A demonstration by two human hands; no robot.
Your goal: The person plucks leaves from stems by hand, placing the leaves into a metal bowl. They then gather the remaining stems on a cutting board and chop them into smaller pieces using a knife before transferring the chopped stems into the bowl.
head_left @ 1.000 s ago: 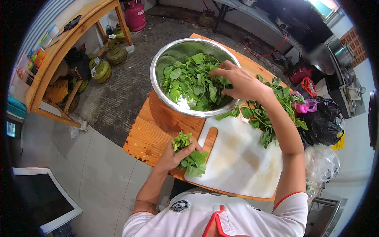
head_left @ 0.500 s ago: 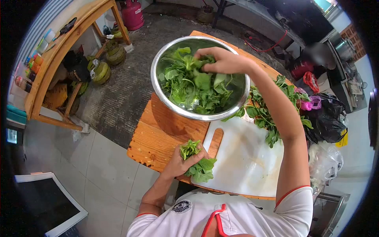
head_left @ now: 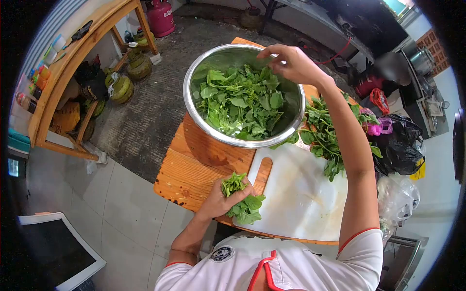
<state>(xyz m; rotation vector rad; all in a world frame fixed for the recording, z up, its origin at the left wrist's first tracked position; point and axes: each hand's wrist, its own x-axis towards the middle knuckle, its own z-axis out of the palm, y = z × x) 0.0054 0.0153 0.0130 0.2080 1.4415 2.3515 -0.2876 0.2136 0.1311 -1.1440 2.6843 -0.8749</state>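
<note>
My left hand is closed around a bunch of leafy greens, with cut stems poking up past the thumb. It sits over the lower left edge of a white cutting board. Cut leafy greens lie inside a large steel bowl. Above the bowl's right rim, my right hand has its fingers bent but apart, and nothing shows in them. More long-stemmed greens lie under and beside my right forearm.
The bowl and board rest on a wooden table. Right of it are a black plastic bag and a clear bag. Green gas cylinders stand on the floor by a wooden shelf, with a pink cylinder behind.
My right hand has risen out of the greens in the bowl and moved right to above the rim, its fingers opening. My left hand keeps its hold on the bunch.
</note>
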